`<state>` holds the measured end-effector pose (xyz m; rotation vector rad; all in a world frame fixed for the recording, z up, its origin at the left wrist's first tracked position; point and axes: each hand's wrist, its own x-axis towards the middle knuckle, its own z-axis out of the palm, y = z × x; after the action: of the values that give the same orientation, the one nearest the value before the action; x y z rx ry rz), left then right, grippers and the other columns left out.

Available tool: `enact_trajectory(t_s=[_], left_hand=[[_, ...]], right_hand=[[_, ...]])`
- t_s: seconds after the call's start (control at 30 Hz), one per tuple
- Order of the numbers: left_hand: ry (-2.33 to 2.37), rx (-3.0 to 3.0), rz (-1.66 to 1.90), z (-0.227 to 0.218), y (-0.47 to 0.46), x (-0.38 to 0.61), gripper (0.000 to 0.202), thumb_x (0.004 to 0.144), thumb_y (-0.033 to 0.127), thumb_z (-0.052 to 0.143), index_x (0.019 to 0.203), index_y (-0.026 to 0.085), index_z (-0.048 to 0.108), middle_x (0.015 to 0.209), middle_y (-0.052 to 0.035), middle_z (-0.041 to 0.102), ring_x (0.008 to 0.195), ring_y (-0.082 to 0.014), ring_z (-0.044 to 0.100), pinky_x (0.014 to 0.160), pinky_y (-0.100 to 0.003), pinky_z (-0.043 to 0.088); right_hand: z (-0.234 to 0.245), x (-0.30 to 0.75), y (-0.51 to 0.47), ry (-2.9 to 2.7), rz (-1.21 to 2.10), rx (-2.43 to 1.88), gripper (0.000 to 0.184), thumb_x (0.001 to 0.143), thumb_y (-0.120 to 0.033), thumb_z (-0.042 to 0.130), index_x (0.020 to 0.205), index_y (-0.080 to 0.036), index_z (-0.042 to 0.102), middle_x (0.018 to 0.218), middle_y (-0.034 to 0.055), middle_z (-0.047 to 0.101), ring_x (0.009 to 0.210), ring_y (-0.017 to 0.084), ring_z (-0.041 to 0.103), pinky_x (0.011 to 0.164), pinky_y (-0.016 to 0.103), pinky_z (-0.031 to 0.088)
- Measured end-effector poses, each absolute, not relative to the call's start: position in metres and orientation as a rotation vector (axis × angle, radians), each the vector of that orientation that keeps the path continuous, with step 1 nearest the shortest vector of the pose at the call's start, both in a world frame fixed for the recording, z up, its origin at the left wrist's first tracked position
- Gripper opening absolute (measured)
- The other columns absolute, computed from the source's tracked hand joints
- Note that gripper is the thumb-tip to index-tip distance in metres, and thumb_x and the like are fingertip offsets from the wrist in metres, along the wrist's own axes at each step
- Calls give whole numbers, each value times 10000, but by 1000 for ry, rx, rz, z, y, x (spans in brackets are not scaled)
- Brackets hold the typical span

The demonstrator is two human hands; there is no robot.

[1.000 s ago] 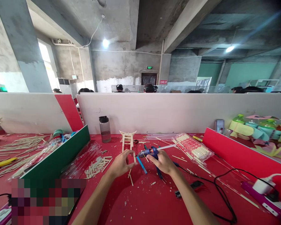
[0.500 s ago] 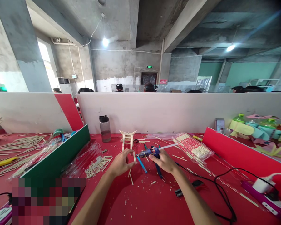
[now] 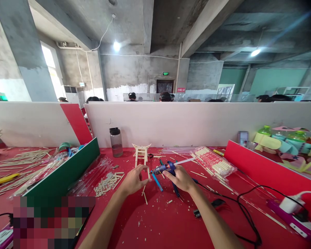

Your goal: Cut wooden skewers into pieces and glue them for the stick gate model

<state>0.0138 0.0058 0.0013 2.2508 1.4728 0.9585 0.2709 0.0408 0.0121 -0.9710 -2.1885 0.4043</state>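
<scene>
My right hand [image 3: 180, 178] is closed around a blue hot glue gun [image 3: 163, 168], with a clear glue stick [image 3: 184, 161] jutting from its back. The gun's nozzle points left, close to the fingertips of my left hand [image 3: 134, 180]. That hand is curled, thumb and fingers around a thin wooden stick [image 3: 149, 174] standing between them. Just beyond is a small frame of wooden sticks [image 3: 141, 152], like a tower with a flared top. A blue strip [image 3: 157, 183] lies below the nozzle.
Cut stick pieces [image 3: 107, 185] lie to the left, beside a green divider [image 3: 67, 169]. A water bottle [image 3: 115, 142] stands at the back. Bagged sticks [image 3: 215, 162], pliers [image 3: 209, 208], a black cable [image 3: 245, 207] and a power strip [image 3: 292, 218] are on the right.
The glue gun and my right hand have shifted very slightly left. My left hand and the stick frame look unmoved.
</scene>
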Motion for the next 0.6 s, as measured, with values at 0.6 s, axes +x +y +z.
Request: enact_trajectory(t_s=[0.6], left_hand=[[1506, 2237, 943, 2, 5, 14, 425, 776, 430, 649, 1132, 205, 594, 1051, -64, 675, 663, -154, 595, 668, -297, 441]], right_hand=[[17, 272, 37, -2228, 455, -952, 372, 941, -512, 495, 801, -226, 688, 767, 35, 714, 797, 238, 653, 737, 304, 417]])
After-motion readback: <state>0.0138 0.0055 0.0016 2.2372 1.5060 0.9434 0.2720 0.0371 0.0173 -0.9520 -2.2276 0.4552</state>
